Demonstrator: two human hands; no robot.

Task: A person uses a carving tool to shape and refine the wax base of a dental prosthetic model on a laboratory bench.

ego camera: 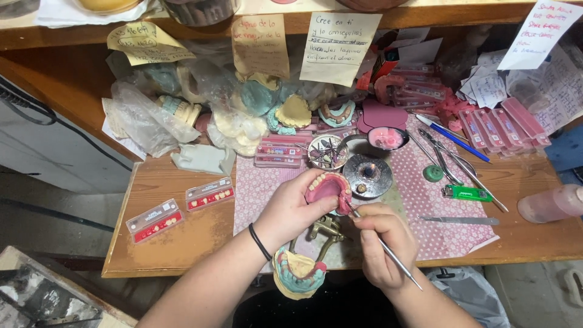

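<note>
Over the front edge of the wooden bench (182, 243), your left hand (291, 209) is curled around a pink denture base (328, 188) with teeth, while your right hand (382, 243), fingers pinched closed, presses a thin metal wax tool (388, 254) against its rim.

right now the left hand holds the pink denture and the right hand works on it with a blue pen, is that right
Not quite. The head view shows the left hand holding the pink denture, but the right hand works on it with a thin metal tool, not a blue pen. The blue pen lies untouched on the table farther back.
</note>
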